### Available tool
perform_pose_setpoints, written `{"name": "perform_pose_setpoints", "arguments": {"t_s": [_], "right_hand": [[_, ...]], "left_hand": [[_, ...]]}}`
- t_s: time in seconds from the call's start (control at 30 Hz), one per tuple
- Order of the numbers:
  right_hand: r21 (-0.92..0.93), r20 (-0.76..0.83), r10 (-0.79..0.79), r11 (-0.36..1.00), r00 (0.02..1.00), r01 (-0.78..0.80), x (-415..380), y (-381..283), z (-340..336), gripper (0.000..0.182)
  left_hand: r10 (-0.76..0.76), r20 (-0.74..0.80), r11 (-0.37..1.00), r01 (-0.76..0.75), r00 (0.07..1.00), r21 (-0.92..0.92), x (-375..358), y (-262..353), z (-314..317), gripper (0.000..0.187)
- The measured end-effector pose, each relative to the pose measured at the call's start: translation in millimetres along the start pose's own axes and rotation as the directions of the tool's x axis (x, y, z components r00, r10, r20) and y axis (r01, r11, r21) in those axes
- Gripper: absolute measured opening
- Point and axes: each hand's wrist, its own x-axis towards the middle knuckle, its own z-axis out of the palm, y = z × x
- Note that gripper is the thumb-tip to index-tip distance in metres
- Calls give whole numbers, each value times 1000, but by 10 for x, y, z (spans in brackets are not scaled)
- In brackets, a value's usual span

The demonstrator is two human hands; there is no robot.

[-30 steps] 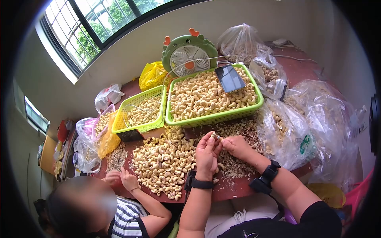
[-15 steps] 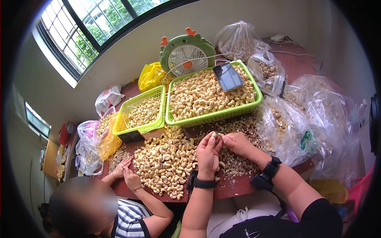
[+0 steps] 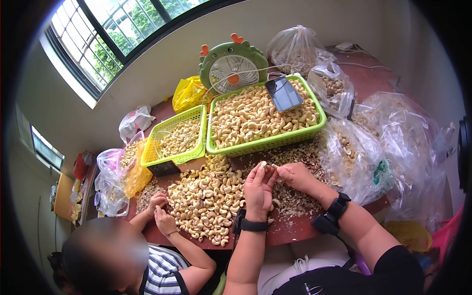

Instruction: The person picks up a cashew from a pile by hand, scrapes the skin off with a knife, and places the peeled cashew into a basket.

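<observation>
My left hand (image 3: pixel 258 189) pinches a pale cashew (image 3: pixel 264 164) between thumb and fingertips, above the front of the table. Close beside it, my right hand (image 3: pixel 296 178) is closed on a small thin tool (image 3: pixel 275 166), its tip at the cashew; most of the tool is hidden in my fingers. To the left of my left wrist spreads a big heap of cashews (image 3: pixel 204 199). Brown skin scraps (image 3: pixel 297 204) lie under and around my right hand.
Behind the heap stand a large green basket (image 3: pixel 268 139) of cashews with a phone (image 3: pixel 284 94) on top, a smaller green basket (image 3: pixel 172 160) and a green fan (image 3: pixel 233 69). Plastic bags (image 3: pixel 361 167) crowd the right. Another person's hands (image 3: pixel 164 220) are at the heap's left edge.
The cashew in my left fingers has turned slightly, with both my hands nearly in place. The other person's far hand has lifted and curled its fingers.
</observation>
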Motion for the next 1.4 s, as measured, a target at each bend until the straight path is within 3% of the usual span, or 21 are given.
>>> {"name": "perform_pose_setpoints", "arguments": {"t_s": [0.07,0.3,0.67,0.77,0.97,1.1,1.27,1.4], "right_hand": [[2,46,66,998,997,-66,-5,-32,-1,36],[15,56,67,998,996,-68,-19,-41,13,36],[-72,0,-36,997,999,35,-34,-100,-23,34],[-89,29,-20,996,999,23,-24,-83,-15,34],[-63,30,28,998,999,-26,-34,-113,-32,38],[-133,31,-13,991,999,17,-19,-33,-12,39],[-99,25,1,995,1000,2,-24,-67,-14,39],[12,-1,-10,1000,1000,10,-27,-61,-46,43]], "left_hand": [[-8,-62,999,10,998,35,-28,33,38,17],[1,-62,997,4,998,78,-32,50,46,15],[56,-34,997,-54,998,64,-39,24,47,14],[34,-94,997,-27,995,71,-51,53,107,16],[34,-17,994,-32,999,103,-54,50,73,15],[53,-57,995,-48,997,86,-55,47,89,13],[74,-81,981,-58,994,184,-18,23,24,8],[112,-83,989,-102,990,110,-25,93,58,20]]}}
